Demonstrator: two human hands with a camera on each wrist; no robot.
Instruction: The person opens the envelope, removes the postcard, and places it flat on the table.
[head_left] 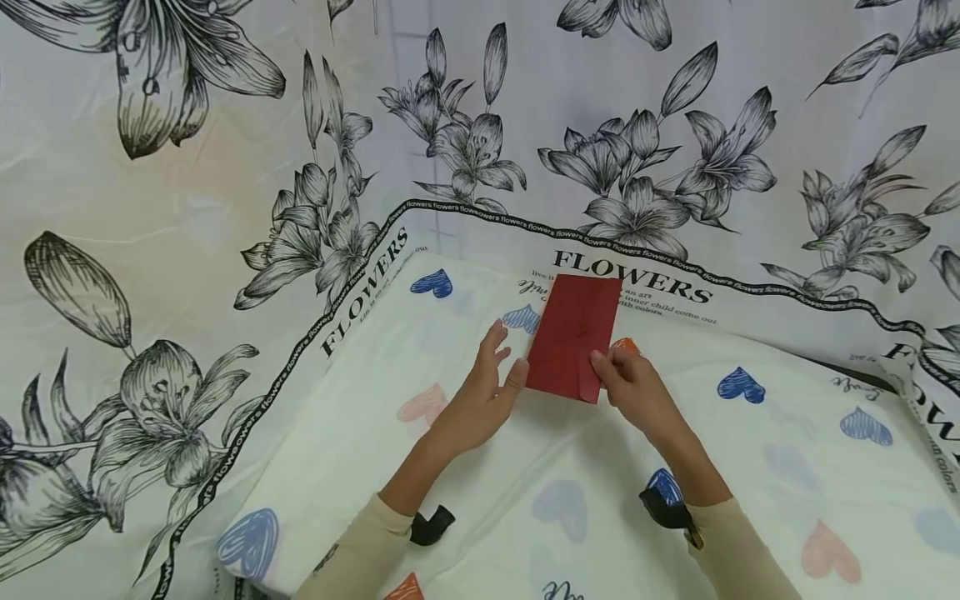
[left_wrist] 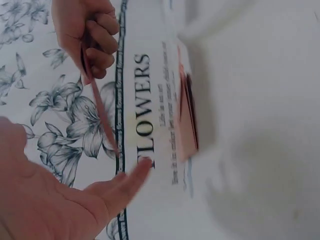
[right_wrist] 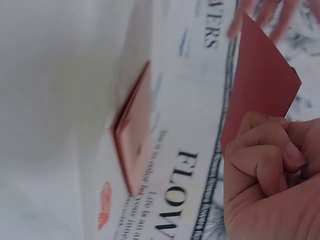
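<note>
Spreading beneath both grips, a white cloth-covered bench carried printed blue, pink and orange hearts. Beyond the grips ran a narrow black lettered band, bold black FLOWERS lettering lying on its near side. Farther out, and left of the left grip, spread white fabric with black line-drawn flowers.

The right grip pinched the lower right corner of a red rectangular paper envelope, its fingers curled behind. The left grip held nothing, fingers extended, just beside the envelope's left edge; contact there could not be told. Below the raised envelope, the wrist views showed a flat layered packet of reddish paper on the bench, blocked from the head view. Beige sleeves with black fittings lay nearer than the grips.

Heart-printed cloth stretched widely on either side of the grips; the bench's far right edge lay well apart from the right grip.
</note>
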